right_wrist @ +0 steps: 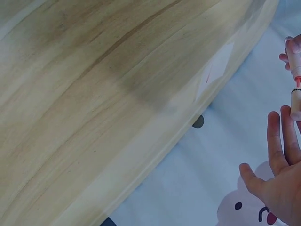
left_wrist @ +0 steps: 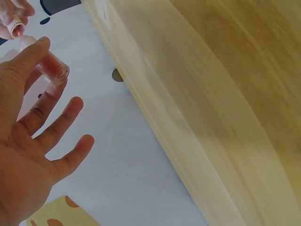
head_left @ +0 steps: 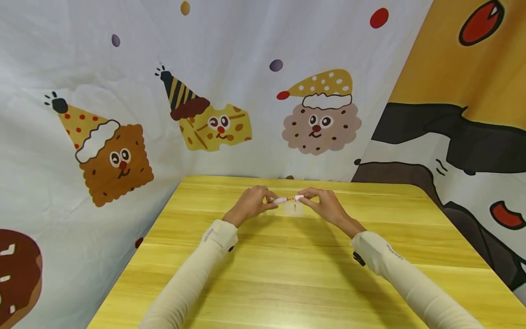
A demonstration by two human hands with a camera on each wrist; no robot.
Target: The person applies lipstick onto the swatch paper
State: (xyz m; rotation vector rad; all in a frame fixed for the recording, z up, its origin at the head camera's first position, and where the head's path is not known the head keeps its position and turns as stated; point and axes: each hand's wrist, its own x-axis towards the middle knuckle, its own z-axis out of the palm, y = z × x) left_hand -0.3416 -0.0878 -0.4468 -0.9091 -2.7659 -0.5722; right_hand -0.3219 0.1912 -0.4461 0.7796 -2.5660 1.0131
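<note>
Over the far part of the table, my left hand (head_left: 255, 201) pinches a pinkish lip gloss tube (head_left: 280, 200) between thumb and fingers. In the left wrist view the clear rounded base of the tube (left_wrist: 55, 68) points away from the other hand, and the remaining fingers are spread. My right hand (head_left: 326, 205) pinches the pale cap (head_left: 299, 198) at its end. A red applicator tip (right_wrist: 298, 83) shows between the cap and the mouth of the tube. Just beneath lies a small white piece of paper (head_left: 292, 210) with a short red streak on it.
The wood-grain table (head_left: 279, 274) ends right behind the paper. A white cloth backdrop (head_left: 263, 155) with cartoon snack faces hangs behind it. Its dark and orange printed part (head_left: 452, 137) is at the right.
</note>
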